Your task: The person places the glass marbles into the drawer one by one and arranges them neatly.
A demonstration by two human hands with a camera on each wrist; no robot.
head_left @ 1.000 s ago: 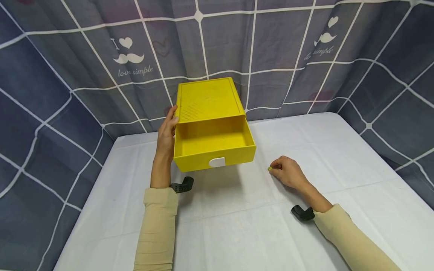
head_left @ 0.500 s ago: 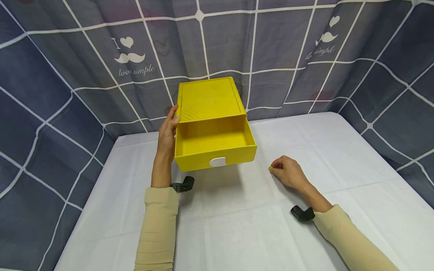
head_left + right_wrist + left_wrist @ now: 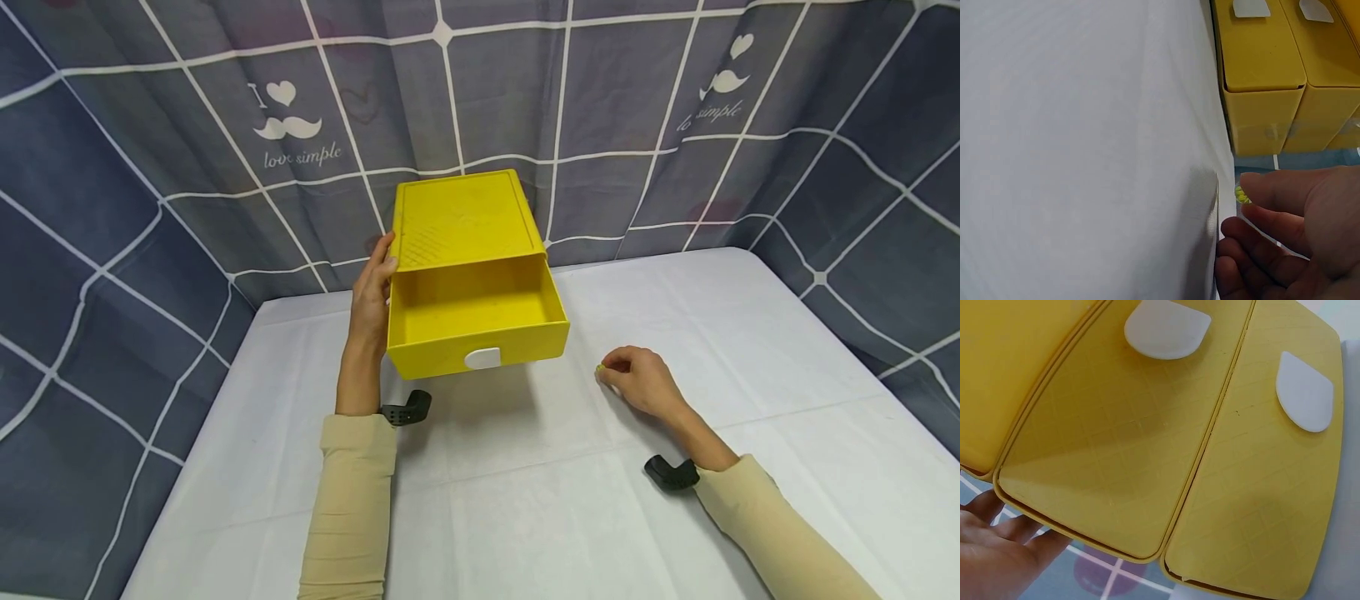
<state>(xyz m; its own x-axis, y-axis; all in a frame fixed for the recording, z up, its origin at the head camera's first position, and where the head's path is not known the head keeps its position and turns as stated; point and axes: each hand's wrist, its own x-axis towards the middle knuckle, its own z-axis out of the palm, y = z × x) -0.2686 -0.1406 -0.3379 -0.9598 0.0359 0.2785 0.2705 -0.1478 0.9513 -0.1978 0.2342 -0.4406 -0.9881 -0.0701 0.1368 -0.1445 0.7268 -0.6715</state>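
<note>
A yellow drawer unit [image 3: 465, 217] stands toward the back of the table, its top drawer [image 3: 476, 308] pulled out and bare inside. Two closed drawers with white tabs, a middle drawer [image 3: 1104, 437] and a lower drawer [image 3: 1254, 475], show in the left wrist view. My left hand [image 3: 367, 304] rests against the unit's left side with fingers extended. To the right of the unit, just over the cloth, my right hand [image 3: 637, 382] pinches a small glassy marble [image 3: 1242, 195] with yellow inside between thumb and forefinger. The other right fingers curl loosely near the cloth.
White cloth [image 3: 510, 517] covers the table. Grey checked curtains [image 3: 615, 100] hang close behind the unit and at both sides. A black wrist camera [image 3: 407, 408] sits on my left wrist, another wrist camera [image 3: 670, 472] on my right.
My right hand has tilted very slightly, with the marble still pinched. The left hand and the drawer unit stay where they were.
</note>
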